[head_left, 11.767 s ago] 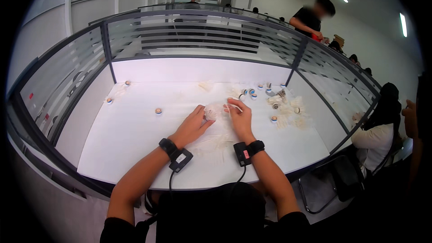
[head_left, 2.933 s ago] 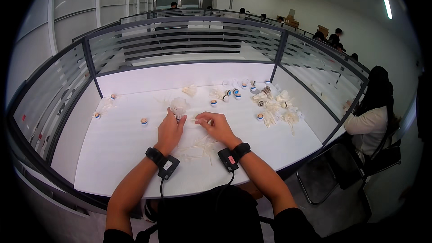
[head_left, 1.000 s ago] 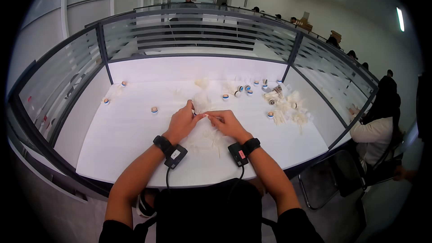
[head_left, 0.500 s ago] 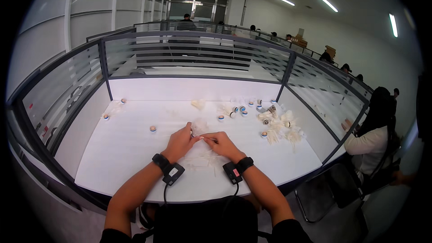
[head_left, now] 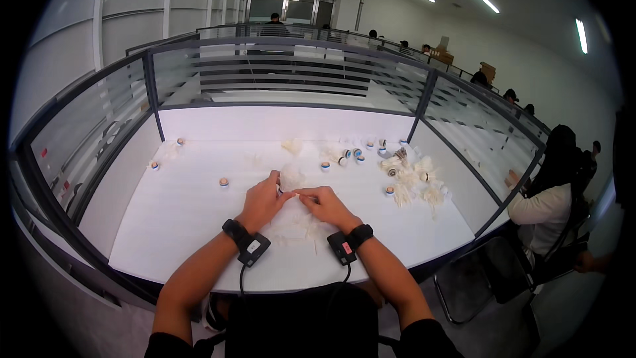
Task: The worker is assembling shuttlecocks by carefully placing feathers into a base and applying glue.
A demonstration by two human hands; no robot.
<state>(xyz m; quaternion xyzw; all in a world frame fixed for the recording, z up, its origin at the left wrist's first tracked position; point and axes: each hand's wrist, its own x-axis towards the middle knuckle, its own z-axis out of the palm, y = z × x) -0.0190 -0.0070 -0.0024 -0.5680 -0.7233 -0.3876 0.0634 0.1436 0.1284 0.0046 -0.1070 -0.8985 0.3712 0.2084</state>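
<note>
My left hand [head_left: 263, 200] and my right hand [head_left: 326, 203] meet over the middle of the white desk [head_left: 179, 219]. Together they pinch a white feathered shuttlecock [head_left: 290, 179], the left hand at its side and the right hand's fingertips at its base. Loose white feathers [head_left: 301, 229] lie on the desk just under my wrists. Both wrists wear black bands with small black devices and cables. More shuttlecocks and cork bases [head_left: 397, 176] are scattered at the far right of the desk.
Single cork bases sit at the left [head_left: 224, 182] [head_left: 154, 166] [head_left: 179, 141]. Grey glass partitions [head_left: 285, 73] wall the desk on three sides. A seated person in white [head_left: 550, 192] works at the right, beside a black chair [head_left: 490, 278].
My head has tilted up a little, so the desk sits lower in view. Both hands stay joined on the shuttlecock at the desk's middle, shifting only slightly.
</note>
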